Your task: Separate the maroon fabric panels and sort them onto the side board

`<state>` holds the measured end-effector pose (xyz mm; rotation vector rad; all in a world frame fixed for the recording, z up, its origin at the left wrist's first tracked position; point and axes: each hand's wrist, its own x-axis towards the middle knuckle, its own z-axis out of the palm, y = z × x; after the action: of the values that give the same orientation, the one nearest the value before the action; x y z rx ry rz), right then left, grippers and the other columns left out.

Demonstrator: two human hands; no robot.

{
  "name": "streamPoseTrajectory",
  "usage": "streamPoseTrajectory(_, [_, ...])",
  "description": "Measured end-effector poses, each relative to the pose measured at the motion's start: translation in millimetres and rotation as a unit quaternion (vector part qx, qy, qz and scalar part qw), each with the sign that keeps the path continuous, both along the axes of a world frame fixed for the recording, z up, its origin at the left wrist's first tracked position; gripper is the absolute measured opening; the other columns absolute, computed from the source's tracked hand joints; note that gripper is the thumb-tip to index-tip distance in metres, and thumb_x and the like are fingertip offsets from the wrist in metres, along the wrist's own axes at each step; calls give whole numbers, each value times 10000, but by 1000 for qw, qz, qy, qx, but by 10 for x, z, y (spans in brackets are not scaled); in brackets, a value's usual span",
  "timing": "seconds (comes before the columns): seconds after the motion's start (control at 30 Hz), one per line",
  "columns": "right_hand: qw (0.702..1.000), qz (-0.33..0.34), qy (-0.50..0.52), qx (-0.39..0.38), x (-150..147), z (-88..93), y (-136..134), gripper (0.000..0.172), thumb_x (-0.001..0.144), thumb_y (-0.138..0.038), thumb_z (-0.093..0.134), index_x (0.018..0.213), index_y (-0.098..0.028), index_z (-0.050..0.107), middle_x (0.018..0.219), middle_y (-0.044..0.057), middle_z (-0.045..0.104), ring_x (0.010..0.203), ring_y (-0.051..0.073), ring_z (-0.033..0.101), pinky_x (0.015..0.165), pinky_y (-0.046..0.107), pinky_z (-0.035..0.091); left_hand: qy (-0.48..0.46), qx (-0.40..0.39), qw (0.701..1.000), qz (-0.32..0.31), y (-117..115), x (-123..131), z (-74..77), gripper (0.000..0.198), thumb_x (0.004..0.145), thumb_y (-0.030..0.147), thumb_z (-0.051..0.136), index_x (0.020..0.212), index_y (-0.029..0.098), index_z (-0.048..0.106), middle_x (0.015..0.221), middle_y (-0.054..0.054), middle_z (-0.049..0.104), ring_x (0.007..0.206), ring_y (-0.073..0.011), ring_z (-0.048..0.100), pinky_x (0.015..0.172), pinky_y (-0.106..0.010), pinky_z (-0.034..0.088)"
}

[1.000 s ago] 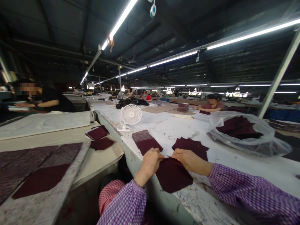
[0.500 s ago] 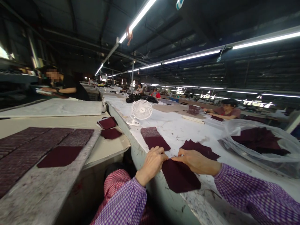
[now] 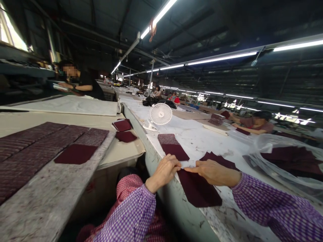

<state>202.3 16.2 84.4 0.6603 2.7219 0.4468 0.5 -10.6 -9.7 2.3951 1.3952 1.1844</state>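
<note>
In front of the fan (image 3: 160,114), the maroon cloth (image 3: 200,191) lies on the table (image 3: 210,143). Left hand (image 3: 165,169): fingers bunched at its far edge. Right hand (image 3: 213,172): index finger extended there. Grip: cannot tell.

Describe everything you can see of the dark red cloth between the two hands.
The cloth is a plain, dark maroon piece that looks like thin fabric, matte and without pattern. It lies mostly flat on the table, slanting along its near edge and seeming to jut slightly past it. Its near end has angled corners. Fingers of the left hand and right hand meet its far edge, partly hiding it. Whether it is one layer or several cannot be told.
</note>
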Motion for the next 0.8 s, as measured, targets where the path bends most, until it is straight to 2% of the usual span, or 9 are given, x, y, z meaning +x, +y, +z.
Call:
streamPoseTrajectory(0.17, [1000,5,-11,-12,-7,13,39,553,840,-52,363,1342,-265,453,840,67,575,640,136,494,610,253,336,3,-3,1000,-4,11,-5,-8,153,859,145,488,780,169,617,826,-19,563,845,-152,477,787,-262,388])
streamPoseTrajectory(0.27, [1000,10,-24,-16,-22,14,66,562,845,-53,355,1361,-263,426,823,65,574,642,141,503,615,256,337,4,-1,1000,-22,20,-42,-9,186,877,174,477,775,173,633,833,-21,572,848,-152,481,796,-261,383])
streamPoseTrajectory(0.37, [999,12,-36,-15,-45,10,76,579,842,-52,368,1377,-271,401,810,57,574,621,129,492,609,249,326,-31,-19,998,-47,17,-92,0,174,876,200,494,801,177,649,846,-19,589,849,-147,495,809,-259,386])
streamPoseTrajectory(0.47, [999,10,-36,-19,-66,22,69,577,848,-59,369,1379,-283,396,809,54,575,609,122,479,608,245,319,-57,-35,997,-42,7,-110,14,116,846,182,527,835,166,642,853,-22,591,850,-149,505,817,-265,391])
streamPoseTrajectory(0.6, [998,29,-37,-38,-92,74,65,603,827,-42,372,1387,-266,388,736,36,550,620,125,486,598,238,312,-32,-28,999,-25,9,-89,15,135,827,132,506,771,161,627,837,-26,576,853,-157,500,807,-268,392])
streamPoseTrajectory(0.7, [997,42,-45,-45,-110,98,85,596,828,-45,370,1386,-252,392,692,27,532,616,133,490,589,241,314,-31,-24,998,-40,24,-110,6,164,840,140,486,767,165,631,842,-21,576,856,-150,503,827,-266,388])
streamPoseTrajectory(0.8, [997,50,-57,-31,-115,75,120,650,812,-24,366,1405,-290,347,696,24,537,606,133,486,570,244,301,-62,-39,995,-60,32,-161,9,177,847,142,467,771,164,625,831,-14,583,837,-137,515,825,-254,396])
